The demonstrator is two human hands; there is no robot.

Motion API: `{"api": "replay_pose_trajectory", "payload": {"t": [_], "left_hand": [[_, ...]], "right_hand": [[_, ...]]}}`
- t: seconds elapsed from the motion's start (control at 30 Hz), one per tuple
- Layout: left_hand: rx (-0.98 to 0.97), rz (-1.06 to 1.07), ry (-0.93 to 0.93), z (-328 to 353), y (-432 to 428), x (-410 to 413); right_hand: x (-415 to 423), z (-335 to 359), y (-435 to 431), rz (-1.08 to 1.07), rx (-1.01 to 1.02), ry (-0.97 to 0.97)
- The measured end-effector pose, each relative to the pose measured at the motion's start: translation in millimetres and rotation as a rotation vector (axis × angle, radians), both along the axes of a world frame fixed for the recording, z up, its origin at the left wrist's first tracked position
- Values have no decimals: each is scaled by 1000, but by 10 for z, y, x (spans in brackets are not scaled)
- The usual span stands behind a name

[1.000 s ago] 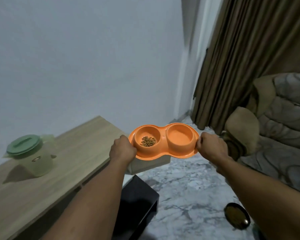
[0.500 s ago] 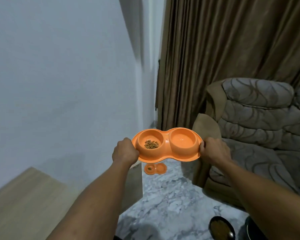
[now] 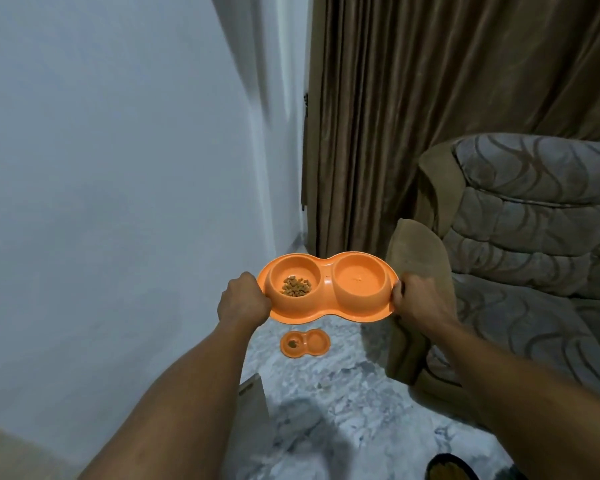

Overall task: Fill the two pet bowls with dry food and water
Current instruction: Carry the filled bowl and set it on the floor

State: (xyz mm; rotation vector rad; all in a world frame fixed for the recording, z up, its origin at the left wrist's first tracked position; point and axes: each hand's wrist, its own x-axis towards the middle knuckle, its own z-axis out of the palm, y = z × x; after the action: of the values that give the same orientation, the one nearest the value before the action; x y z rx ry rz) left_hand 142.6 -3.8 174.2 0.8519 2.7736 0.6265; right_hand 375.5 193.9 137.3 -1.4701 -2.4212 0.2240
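Note:
I hold an orange double pet bowl level in the air in front of me. My left hand grips its left end and my right hand grips its right end. Its left cup holds a small pile of brown dry food. Its right cup looks wet inside, but I cannot tell how much water it holds. A second orange double pet bowl stands on the marble floor below, with some food in its left cup.
A white wall runs along the left. Brown curtains hang ahead. A grey patterned armchair stands at the right. The corner of a wooden table shows at lower left. A dark sandal lies at the bottom right.
My view has swung right, away from the wooden table and the green-lidded jug. The bowl went with my hands, and the second bowl on the floor has come into sight.

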Motion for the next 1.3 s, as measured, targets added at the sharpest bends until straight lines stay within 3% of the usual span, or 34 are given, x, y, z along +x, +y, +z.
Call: {"api": "replay_pose_trajectory", "payload": {"t": [0.4, 0.6, 0.97, 1.3], "left_hand": [[-53, 161, -100, -915, 1368, -563], [-76, 213, -128, -1731, 1922, -891], [-167, 210, -158, -4673, 2678, -1467], [-230, 176, -146, -7420, 2741, -1818]], "right_hand": [[-794, -950, 1552, 92, -12, -85], [-1124, -1734, 2077, 116, -73, -129], [-1622, -4632, 2724, 56, -154, -178], [-1939, -7502, 2812, 89, -219, -133]]}}
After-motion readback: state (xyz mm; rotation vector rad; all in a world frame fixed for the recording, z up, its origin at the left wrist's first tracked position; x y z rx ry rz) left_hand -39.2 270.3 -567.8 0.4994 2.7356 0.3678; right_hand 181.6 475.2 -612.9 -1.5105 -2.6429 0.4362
